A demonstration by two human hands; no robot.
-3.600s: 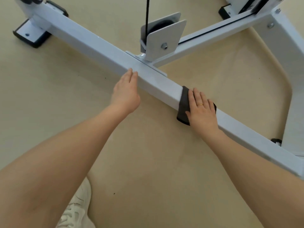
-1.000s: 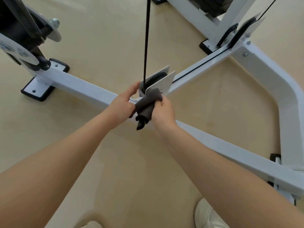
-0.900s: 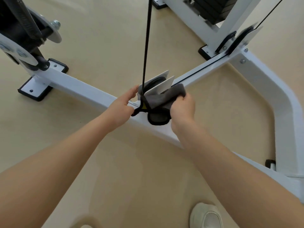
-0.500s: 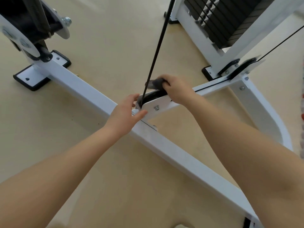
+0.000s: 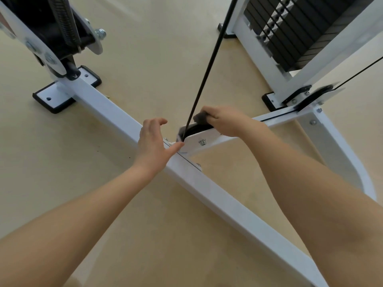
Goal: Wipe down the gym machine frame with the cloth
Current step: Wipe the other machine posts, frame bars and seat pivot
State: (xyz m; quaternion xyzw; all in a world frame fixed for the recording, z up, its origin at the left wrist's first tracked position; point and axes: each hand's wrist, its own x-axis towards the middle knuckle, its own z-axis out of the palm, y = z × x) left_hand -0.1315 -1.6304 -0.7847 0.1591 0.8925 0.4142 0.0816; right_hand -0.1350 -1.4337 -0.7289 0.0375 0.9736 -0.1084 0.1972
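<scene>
Cloth [image 5: 200, 117]: dark grey, bunched, atop the pulley bracket [image 5: 204, 137] of the white frame [image 5: 217, 195]. Right hand [image 5: 226, 121] fingers curled tight around it. Left hand [image 5: 153, 141] fingers relaxed, apart, resting on the frame.

White frame [image 5: 217, 195] — dark grey cloth [image 5: 200, 118] — beige floor [image 5: 155, 59]

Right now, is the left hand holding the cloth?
No, the left hand rests open on the white frame bar, while the right hand grips the dark cloth at the pulley bracket.
</scene>
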